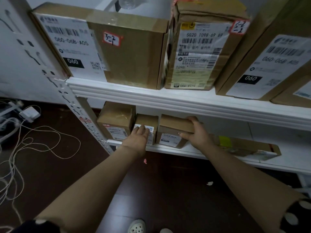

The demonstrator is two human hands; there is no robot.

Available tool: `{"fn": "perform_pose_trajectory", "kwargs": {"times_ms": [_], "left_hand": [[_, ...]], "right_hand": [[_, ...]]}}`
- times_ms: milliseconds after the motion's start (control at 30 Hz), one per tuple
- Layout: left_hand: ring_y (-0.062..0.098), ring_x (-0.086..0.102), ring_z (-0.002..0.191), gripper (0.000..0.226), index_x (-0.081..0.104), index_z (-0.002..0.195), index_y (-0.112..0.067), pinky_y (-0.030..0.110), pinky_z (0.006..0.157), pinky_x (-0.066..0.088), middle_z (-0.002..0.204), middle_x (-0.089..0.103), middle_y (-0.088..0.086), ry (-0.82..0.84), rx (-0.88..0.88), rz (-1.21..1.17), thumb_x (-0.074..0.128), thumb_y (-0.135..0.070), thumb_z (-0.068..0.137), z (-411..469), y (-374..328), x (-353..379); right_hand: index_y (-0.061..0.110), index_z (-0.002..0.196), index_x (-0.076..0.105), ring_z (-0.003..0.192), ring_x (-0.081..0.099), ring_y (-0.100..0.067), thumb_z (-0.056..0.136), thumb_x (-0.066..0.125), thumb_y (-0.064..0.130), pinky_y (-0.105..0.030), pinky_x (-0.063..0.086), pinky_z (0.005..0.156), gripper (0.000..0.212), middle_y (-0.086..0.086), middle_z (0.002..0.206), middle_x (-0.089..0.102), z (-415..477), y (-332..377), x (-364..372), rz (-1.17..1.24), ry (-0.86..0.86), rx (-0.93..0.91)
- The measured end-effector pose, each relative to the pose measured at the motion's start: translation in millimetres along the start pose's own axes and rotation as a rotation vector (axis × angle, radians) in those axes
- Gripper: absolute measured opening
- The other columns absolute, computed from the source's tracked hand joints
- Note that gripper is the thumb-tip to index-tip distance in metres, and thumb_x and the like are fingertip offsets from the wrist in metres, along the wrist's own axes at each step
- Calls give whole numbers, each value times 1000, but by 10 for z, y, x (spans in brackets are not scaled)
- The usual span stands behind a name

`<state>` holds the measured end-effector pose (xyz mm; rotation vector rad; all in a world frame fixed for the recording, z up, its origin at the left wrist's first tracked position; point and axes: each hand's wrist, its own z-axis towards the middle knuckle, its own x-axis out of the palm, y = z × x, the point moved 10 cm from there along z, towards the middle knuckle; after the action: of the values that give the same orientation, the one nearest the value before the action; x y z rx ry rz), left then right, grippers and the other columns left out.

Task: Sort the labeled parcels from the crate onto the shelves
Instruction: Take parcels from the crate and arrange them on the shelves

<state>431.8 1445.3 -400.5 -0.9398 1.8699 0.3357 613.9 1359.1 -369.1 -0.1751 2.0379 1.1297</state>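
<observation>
Head view: right hand (196, 132) fingers curled over wide box (171, 125) top edge, thumb on front; left hand (139, 137) fingers flat against small box (146, 119). Cardboard stiff, likely light; hold by edges.

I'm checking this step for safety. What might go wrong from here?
The larger box gripped by the right hand sits at the lower shelf's front edge; released carelessly, it might tip off.
The left hand touches the small middle box, which may slide back.
Loose cables on the floor could catch a foot.
</observation>
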Motion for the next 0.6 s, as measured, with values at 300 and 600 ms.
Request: {"fn": "perform_pose_trajectory", "kwargs": {"times_ms": [300, 600], "left_hand": [[23, -4, 147, 80, 1, 153, -14, 37, 117, 16, 160, -6, 5, -48, -8, 5, 49, -3, 90, 16, 8, -44], [25, -4, 147, 84, 2, 153, -23, 41, 116, 21, 160, -7, 6, -36, -1, -22, 50, 2, 88, 25, 5, -18]], "right_hand": [[11, 138, 31, 119, 49, -31, 75, 78, 11, -32, 41, 95, 79, -15, 130, 48, 64, -11, 34, 18, -4, 16], [10, 147, 14, 113, 53, -23, 74, 76, -3, -24, 41, 85, 97, -1, 108, 49, 75, -82, 40, 106, -15, 65]]}}
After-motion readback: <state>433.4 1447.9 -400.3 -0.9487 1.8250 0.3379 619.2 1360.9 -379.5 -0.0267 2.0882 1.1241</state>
